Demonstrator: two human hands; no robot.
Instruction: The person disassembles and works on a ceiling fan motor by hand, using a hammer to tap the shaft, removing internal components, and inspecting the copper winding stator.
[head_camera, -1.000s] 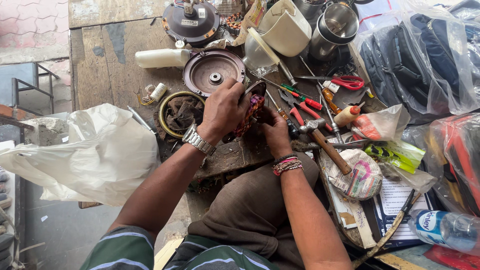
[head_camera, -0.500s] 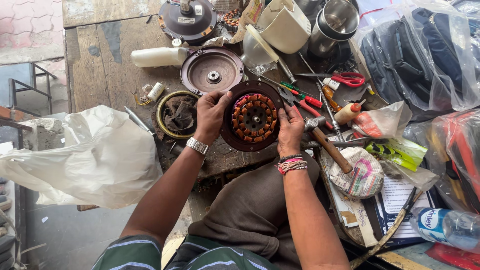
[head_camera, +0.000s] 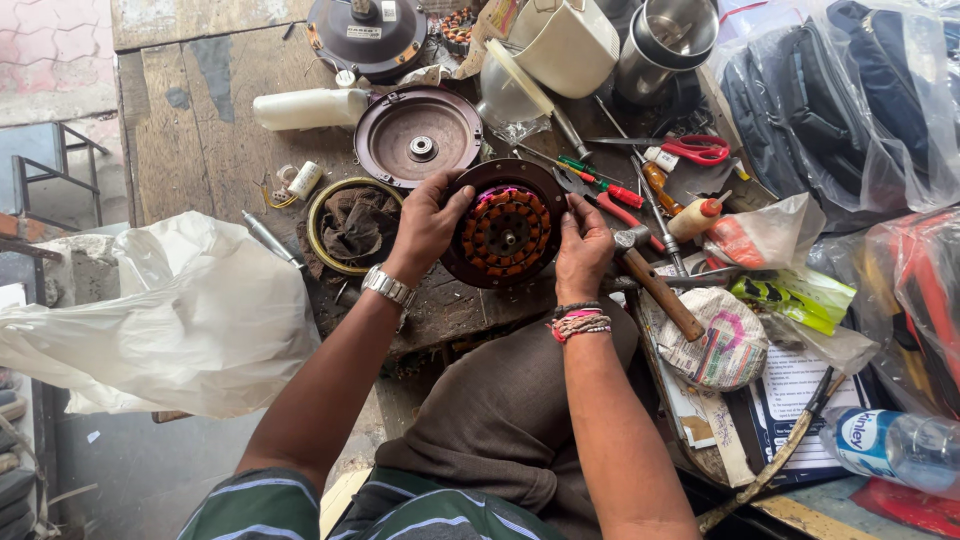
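A round dark motor housing with copper windings (head_camera: 506, 228) faces up at me above the wooden bench (head_camera: 195, 120). My left hand (head_camera: 425, 222), with a metal watch at the wrist, grips its left rim. My right hand (head_camera: 583, 245), with thread bracelets at the wrist, holds its right rim with the fingertips. Just behind it lies a round brown cover plate (head_camera: 418, 135), flat on the bench. My knee in brown cloth (head_camera: 500, 430) is under the hands.
A ring with a dark rag (head_camera: 352, 225) lies left of my left hand. A hammer (head_camera: 655, 285), screwdrivers (head_camera: 600, 185) and red scissors (head_camera: 700, 150) lie to the right. A white plastic bag (head_camera: 170, 320) sits at left. Metal pots (head_camera: 670, 45), a bottle (head_camera: 890, 450) and bagged items (head_camera: 840, 100) crowd the right.
The motor part, held edge-on a second ago, has been turned so that its copper windings face up. Both hands now grip opposite rims.
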